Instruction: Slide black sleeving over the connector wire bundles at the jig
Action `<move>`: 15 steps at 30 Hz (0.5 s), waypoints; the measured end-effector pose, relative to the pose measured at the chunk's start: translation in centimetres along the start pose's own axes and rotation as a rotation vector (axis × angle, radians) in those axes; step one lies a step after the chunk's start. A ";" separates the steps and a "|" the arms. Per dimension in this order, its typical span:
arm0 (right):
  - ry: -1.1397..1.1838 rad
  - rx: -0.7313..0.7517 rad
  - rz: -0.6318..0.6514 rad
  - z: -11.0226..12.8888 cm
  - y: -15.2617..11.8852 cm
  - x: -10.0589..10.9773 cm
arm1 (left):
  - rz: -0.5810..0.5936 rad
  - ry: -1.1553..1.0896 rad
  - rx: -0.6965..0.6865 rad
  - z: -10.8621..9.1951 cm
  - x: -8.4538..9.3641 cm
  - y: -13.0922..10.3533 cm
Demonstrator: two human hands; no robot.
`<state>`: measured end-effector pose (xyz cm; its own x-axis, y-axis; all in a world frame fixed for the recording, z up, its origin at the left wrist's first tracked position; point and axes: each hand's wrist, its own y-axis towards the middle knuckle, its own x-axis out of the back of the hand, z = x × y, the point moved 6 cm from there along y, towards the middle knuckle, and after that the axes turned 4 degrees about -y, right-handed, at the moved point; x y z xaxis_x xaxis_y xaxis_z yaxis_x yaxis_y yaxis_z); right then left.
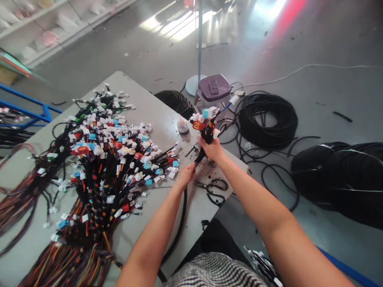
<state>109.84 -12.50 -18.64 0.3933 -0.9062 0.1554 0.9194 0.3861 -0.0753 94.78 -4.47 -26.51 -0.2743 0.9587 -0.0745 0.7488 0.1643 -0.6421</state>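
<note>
A black wire bundle [200,156] runs between my hands above the table's right side. My right hand [212,148] is closed around it just below its end, where white, blue and red connectors [206,118] fan out. Lower down, my left hand [187,173] has its fingers wrapped round the same bundle, and a black tube [183,215] hangs from there toward the table's near edge. Black-handled scissors [216,192] lie just below my hands. A small bottle [182,126] with dark contents stands beyond them.
A large heap of wire harnesses [110,159] covers the left of the grey table [143,243]. Black tubing coils [269,119] lie on the floor at the right, near a purple stool [214,87] and a pole [200,44]. Shelves [54,28] stand at the upper left.
</note>
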 end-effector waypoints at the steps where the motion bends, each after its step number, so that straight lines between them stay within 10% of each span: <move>1: -0.108 0.030 -0.001 0.0 -0.6 0.8 | -0.007 0.012 -0.018 -0.2 0.1 -0.1; 6: -0.483 0.155 -0.157 -0.7 -7.9 5.4 | 0.002 0.064 -0.082 -1.5 -0.4 0.2; 15: -1.084 0.116 0.441 -9.0 -19.8 3.6 | -0.084 0.092 -0.108 -1.0 0.4 -0.3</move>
<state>92.98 -24.92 -25.46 0.4276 -0.0916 0.8993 0.6753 0.6937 -0.2505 95.04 -3.95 -25.54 -0.2861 0.9570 0.0490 0.7875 0.2639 -0.5569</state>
